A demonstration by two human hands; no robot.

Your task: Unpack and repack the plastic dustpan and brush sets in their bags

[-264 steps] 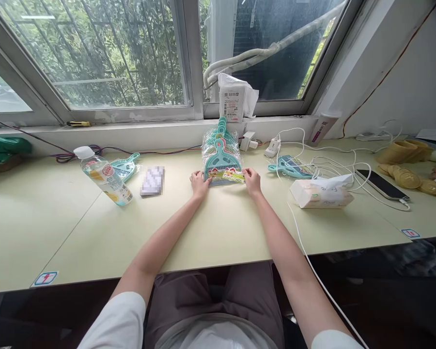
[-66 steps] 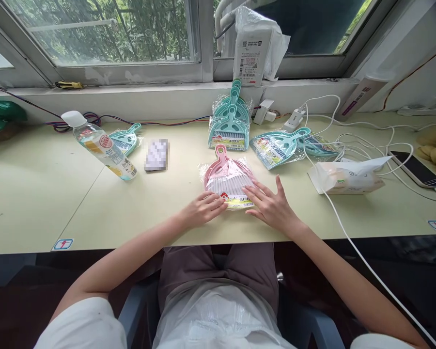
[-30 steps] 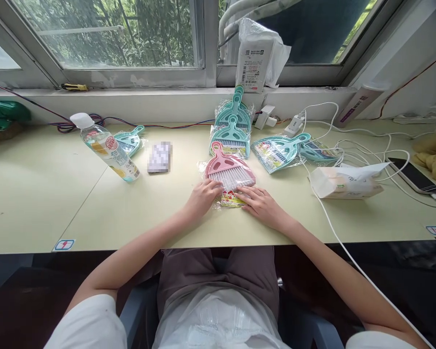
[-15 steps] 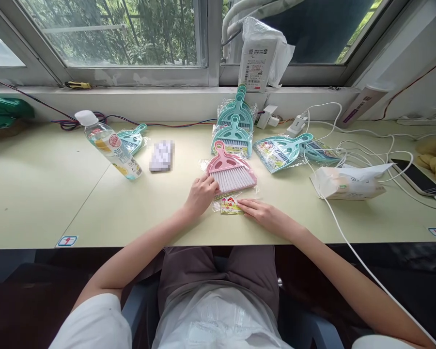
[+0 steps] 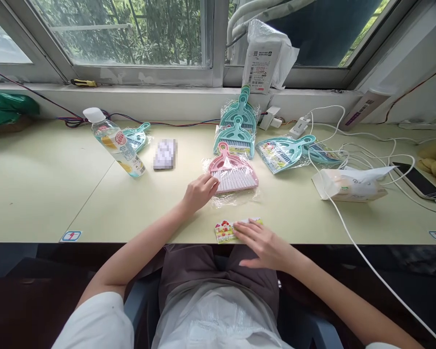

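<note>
Pink brush set point(image 5: 232, 172) lay in its clear wrapper mid-table, with bare tabletop point(image 5: 148, 203) open to its left and toward the near edge. Its paper label point(image 5: 227, 231) sat right at that near edge, apart from the wrapper. Behind stood a stack of teal brush sets point(image 5: 236, 128); a bottle point(image 5: 114, 143) leaned to the left, and a tissue pack point(image 5: 349, 184) with white cables point(image 5: 349, 150) crowded the right. Left hand point(image 5: 199, 191) touched the wrapper's left side, fingers loosely curled. Right hand point(image 5: 265, 245) lay flat, fingers spread, fingertips pressing the label.
</note>
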